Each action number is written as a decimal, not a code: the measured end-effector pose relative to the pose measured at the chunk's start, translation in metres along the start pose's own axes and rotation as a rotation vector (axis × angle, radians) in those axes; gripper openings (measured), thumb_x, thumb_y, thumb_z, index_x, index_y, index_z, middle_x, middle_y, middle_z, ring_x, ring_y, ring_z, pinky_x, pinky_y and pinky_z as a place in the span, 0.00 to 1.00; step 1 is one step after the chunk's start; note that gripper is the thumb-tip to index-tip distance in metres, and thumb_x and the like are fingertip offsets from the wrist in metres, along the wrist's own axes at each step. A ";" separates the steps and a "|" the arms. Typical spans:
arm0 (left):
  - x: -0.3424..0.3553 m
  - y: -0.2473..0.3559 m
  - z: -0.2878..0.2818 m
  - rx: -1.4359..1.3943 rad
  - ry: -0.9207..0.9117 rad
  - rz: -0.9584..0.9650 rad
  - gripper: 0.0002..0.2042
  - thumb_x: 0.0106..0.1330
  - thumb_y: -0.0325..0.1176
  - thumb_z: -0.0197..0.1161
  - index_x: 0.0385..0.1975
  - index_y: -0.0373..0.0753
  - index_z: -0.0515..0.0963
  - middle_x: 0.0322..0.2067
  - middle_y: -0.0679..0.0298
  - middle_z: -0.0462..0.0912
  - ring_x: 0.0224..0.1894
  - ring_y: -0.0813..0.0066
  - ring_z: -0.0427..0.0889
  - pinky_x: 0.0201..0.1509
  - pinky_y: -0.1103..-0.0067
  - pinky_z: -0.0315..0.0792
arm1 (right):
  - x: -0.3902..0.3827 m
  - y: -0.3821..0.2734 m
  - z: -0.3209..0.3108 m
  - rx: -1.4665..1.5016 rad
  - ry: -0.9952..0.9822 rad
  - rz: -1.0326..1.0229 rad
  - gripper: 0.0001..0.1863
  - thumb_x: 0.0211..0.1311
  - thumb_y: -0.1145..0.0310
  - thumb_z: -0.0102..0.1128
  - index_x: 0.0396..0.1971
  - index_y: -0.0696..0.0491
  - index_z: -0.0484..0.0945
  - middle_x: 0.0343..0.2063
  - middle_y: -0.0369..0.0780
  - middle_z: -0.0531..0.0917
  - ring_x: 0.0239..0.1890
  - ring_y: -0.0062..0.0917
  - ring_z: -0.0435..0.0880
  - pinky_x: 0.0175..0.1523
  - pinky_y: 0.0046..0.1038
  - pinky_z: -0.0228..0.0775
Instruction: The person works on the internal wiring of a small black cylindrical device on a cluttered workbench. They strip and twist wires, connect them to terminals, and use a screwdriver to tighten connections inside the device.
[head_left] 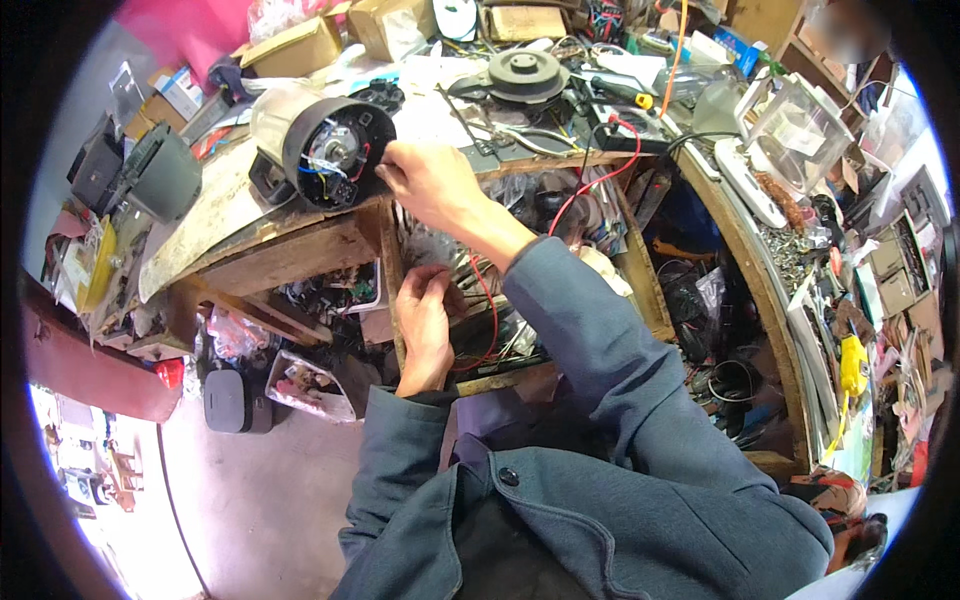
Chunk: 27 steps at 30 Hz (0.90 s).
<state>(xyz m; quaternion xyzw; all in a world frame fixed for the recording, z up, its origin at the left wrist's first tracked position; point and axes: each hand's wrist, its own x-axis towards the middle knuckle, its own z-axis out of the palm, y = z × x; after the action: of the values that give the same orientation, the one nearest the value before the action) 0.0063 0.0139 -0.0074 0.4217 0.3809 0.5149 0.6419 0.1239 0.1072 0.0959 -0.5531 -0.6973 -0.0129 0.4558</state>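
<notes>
One motor housing [322,150] lies on its side at the desk's [225,205] front edge. Right hand [430,180] pinches its rim; left hand [425,325], half-curled below, fingers one red wire [492,310].

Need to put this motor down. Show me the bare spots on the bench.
Bare wood lies on the bench top, left of the motor housing and right of the grey casing. Behind the right hand, around the black pulley, it is crowded.
</notes>
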 end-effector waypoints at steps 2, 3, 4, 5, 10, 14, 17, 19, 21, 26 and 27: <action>0.000 -0.001 -0.001 -0.042 -0.030 -0.031 0.05 0.71 0.28 0.59 0.42 0.36 0.77 0.28 0.66 0.79 0.28 0.77 0.78 0.32 0.79 0.74 | -0.002 0.011 -0.024 -0.092 0.037 0.007 0.09 0.63 0.64 0.64 0.36 0.54 0.84 0.29 0.50 0.84 0.36 0.48 0.85 0.43 0.44 0.77; -0.002 0.000 -0.002 -0.058 -0.039 -0.036 0.05 0.72 0.28 0.58 0.41 0.36 0.77 0.27 0.66 0.79 0.28 0.78 0.78 0.32 0.79 0.74 | 0.001 0.016 -0.038 -0.157 0.037 0.036 0.09 0.62 0.64 0.64 0.36 0.53 0.84 0.30 0.49 0.85 0.36 0.46 0.85 0.44 0.43 0.78; -0.004 0.003 -0.002 -0.065 -0.035 -0.036 0.04 0.72 0.29 0.58 0.41 0.37 0.76 0.26 0.66 0.79 0.27 0.79 0.78 0.30 0.81 0.74 | 0.005 0.023 -0.052 -0.228 0.085 0.045 0.09 0.62 0.63 0.65 0.38 0.52 0.84 0.32 0.48 0.85 0.39 0.44 0.85 0.46 0.41 0.78; -0.004 0.003 0.001 -0.076 -0.051 -0.045 0.04 0.72 0.29 0.59 0.42 0.37 0.76 0.26 0.67 0.79 0.26 0.79 0.78 0.30 0.81 0.74 | 0.011 0.036 -0.066 -0.307 0.131 0.061 0.10 0.61 0.63 0.65 0.39 0.52 0.84 0.35 0.46 0.85 0.41 0.42 0.85 0.48 0.40 0.78; 0.002 -0.005 0.008 -0.094 -0.073 -0.055 0.04 0.72 0.29 0.59 0.42 0.37 0.76 0.24 0.67 0.78 0.24 0.79 0.77 0.28 0.81 0.74 | 0.047 0.108 -0.127 -0.594 0.187 0.084 0.30 0.52 0.56 0.72 0.56 0.50 0.77 0.51 0.52 0.76 0.55 0.48 0.78 0.58 0.46 0.74; 0.006 -0.004 0.006 -0.119 -0.081 -0.052 0.04 0.73 0.29 0.59 0.43 0.38 0.75 0.24 0.67 0.78 0.23 0.79 0.77 0.27 0.80 0.74 | 0.080 0.110 -0.140 -0.721 -0.221 0.250 0.58 0.35 0.46 0.81 0.71 0.42 0.65 0.61 0.52 0.72 0.62 0.50 0.75 0.65 0.46 0.71; 0.006 -0.006 0.007 -0.116 -0.088 -0.069 0.04 0.73 0.28 0.58 0.42 0.37 0.75 0.24 0.67 0.79 0.22 0.79 0.77 0.26 0.80 0.74 | 0.084 0.129 -0.142 -0.608 -0.297 0.179 0.58 0.33 0.48 0.81 0.72 0.42 0.64 0.62 0.57 0.69 0.63 0.52 0.74 0.66 0.45 0.71; 0.003 -0.003 0.009 -0.113 -0.083 -0.100 0.04 0.73 0.28 0.58 0.42 0.37 0.75 0.23 0.66 0.79 0.22 0.78 0.78 0.26 0.80 0.74 | 0.086 0.135 -0.142 -0.645 -0.336 0.210 0.56 0.35 0.51 0.79 0.71 0.44 0.64 0.63 0.54 0.70 0.64 0.48 0.73 0.68 0.41 0.69; 0.004 -0.004 0.005 -0.119 -0.087 -0.089 0.04 0.73 0.28 0.59 0.42 0.37 0.75 0.23 0.66 0.79 0.22 0.78 0.78 0.26 0.80 0.73 | 0.092 0.123 -0.143 -0.648 -0.347 0.242 0.54 0.36 0.53 0.77 0.70 0.46 0.66 0.63 0.53 0.71 0.64 0.46 0.73 0.68 0.39 0.68; 0.004 -0.004 0.010 -0.122 -0.118 -0.083 0.04 0.73 0.29 0.59 0.42 0.37 0.75 0.24 0.66 0.80 0.22 0.78 0.78 0.25 0.80 0.73 | 0.121 0.127 -0.146 -0.383 -0.252 0.207 0.54 0.35 0.46 0.75 0.66 0.57 0.70 0.60 0.54 0.78 0.61 0.42 0.78 0.66 0.34 0.70; 0.005 -0.004 0.012 -0.120 -0.126 -0.081 0.04 0.73 0.29 0.59 0.42 0.36 0.75 0.24 0.66 0.80 0.22 0.78 0.78 0.25 0.81 0.73 | 0.127 0.123 -0.142 -0.360 -0.198 0.231 0.55 0.35 0.44 0.75 0.67 0.56 0.69 0.59 0.53 0.79 0.60 0.42 0.79 0.65 0.35 0.72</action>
<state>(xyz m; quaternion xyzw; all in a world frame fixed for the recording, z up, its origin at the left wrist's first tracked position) 0.0190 0.0163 -0.0070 0.3981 0.3248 0.4829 0.7091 0.3119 0.1765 0.2018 -0.7001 -0.6571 -0.0306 0.2776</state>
